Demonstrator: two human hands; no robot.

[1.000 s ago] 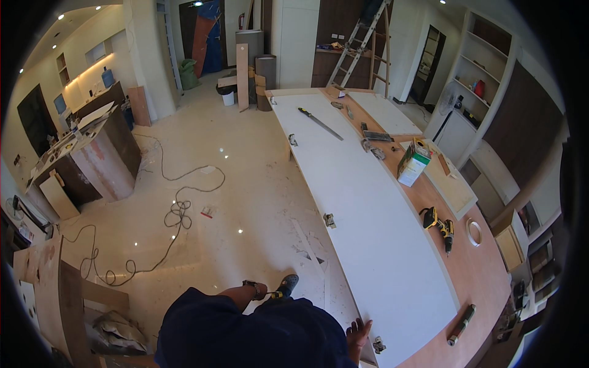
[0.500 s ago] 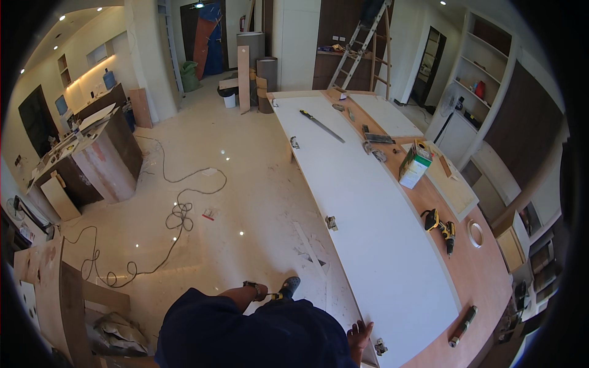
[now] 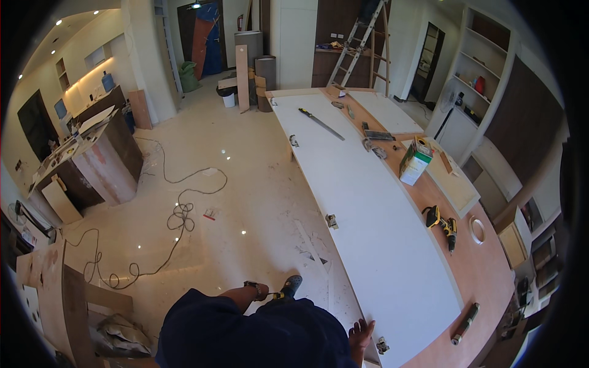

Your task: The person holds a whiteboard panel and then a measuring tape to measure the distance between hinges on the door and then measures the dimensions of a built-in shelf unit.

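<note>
My left hand (image 3: pixel 262 292) is closed around a yellow-and-black tool (image 3: pixel 280 295) in front of my body, its wrist wearing a dark band. Much of that tool is hidden by my dark shirt, so its kind is unclear. At the near left edge of a long white door panel (image 3: pixel 386 245), my right hand (image 3: pixel 362 334) has its fingers apart and touches the edge. A metal hinge (image 3: pixel 383 345) sits on the panel just right of that hand. Another hinge (image 3: pixel 331 221) is farther up the same edge.
Right of the panel lie a yellow cordless drill (image 3: pixel 443 228), a tape roll (image 3: pixel 476 230), a tin can (image 3: pixel 416 161) and a dark cylindrical tool (image 3: pixel 465 323). A handsaw (image 3: pixel 322 124) rests on the panel. A cable (image 3: pixel 182 221) loops over the floor; a stepladder (image 3: pixel 361 46) stands behind.
The view has shifted very slightly. Both hands keep their places, and nothing has been picked up or put down.
</note>
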